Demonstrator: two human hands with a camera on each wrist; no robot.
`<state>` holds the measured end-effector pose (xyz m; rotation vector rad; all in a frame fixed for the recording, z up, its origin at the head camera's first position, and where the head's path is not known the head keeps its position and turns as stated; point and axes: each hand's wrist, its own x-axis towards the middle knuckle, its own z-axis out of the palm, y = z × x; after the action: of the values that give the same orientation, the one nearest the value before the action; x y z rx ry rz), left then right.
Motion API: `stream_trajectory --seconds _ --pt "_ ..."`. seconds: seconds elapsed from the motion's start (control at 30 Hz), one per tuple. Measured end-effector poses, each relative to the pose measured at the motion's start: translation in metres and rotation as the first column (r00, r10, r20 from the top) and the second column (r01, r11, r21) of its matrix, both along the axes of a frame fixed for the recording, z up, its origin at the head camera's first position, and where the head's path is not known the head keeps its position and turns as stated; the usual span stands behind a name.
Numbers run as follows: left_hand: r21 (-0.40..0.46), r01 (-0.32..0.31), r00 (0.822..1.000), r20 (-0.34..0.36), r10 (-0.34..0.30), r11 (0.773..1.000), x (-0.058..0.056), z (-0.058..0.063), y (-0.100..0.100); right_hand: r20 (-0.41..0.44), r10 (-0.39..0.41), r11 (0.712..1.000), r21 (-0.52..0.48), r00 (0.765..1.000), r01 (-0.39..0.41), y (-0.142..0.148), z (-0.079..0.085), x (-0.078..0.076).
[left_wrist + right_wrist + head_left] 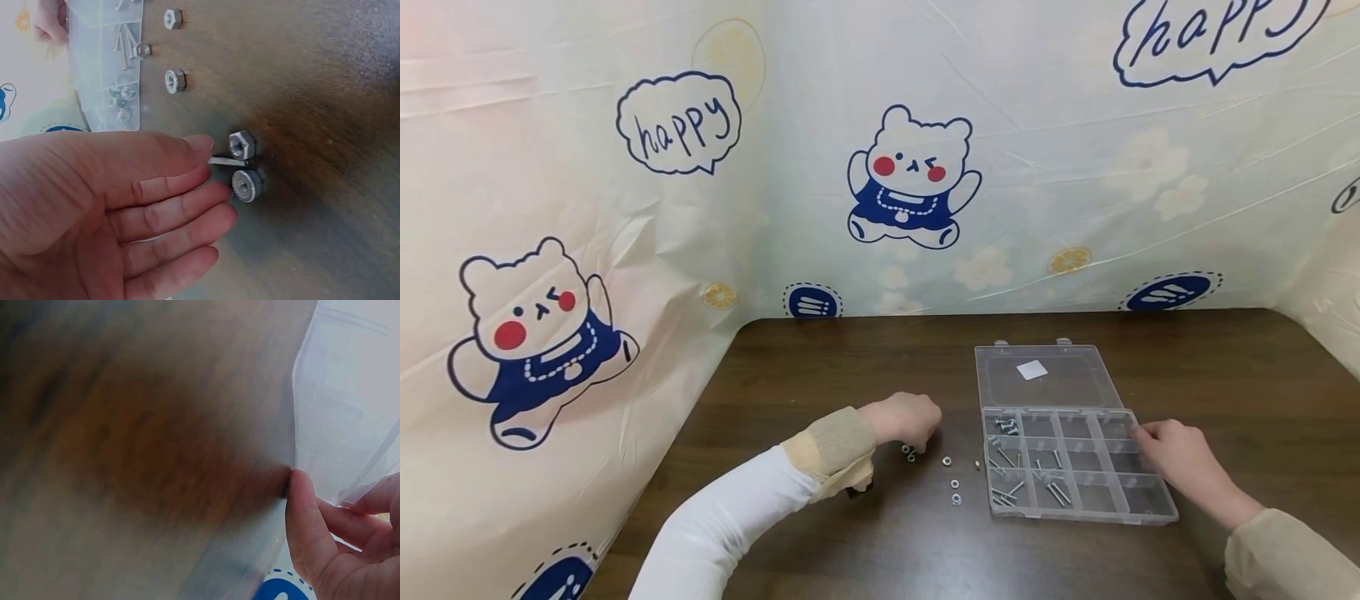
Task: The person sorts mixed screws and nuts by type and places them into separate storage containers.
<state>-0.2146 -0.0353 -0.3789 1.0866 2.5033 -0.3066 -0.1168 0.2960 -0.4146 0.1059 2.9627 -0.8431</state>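
Note:
My left hand [904, 419] is low over the table, left of a clear compartment box [1126, 500]. In the left wrist view its thumb and index fingertip pinch the end of a thin metal rod [228, 161]; its kind cannot be told. Close by lie a hex nut [242, 145] and a rounder nut [247, 185]. The other fingers [178, 234] are loosely bent. With thumb and fingertips my right hand [1187, 458] grips the box's right side wall. The box's lid [1060, 379] lies open toward the back.
Screws [1058, 492] and short bolts [1006, 427] lie in the box's left compartments. Several more nuts, among them one nut [947, 461] and another nut [956, 499], are scattered between my left hand and the box. A printed cloth [1037, 192] hangs behind the brown table [865, 358].

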Motion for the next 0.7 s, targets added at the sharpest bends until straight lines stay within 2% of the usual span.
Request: stream_trajectory --seconds 0.23,0.43,0.7 --pt "0.003 -0.008 0.999 -0.046 0.008 1.0 0.002 -0.003 -0.001 -0.005 0.002 1.0 -0.003 1.0 -0.002 -0.001 0.001 0.0" --pt "0.03 0.01 0.996 -0.094 -0.008 0.999 0.003 -0.008 -0.002 0.002 -0.01 1.0 0.001 1.0 0.01 0.0 0.001 0.0" --pt "0.076 0.016 0.998 -0.069 -0.011 0.997 0.001 -0.011 -0.002 0.035 -0.009 1.0 -0.009 0.999 0.009 0.001 0.002 -0.002"
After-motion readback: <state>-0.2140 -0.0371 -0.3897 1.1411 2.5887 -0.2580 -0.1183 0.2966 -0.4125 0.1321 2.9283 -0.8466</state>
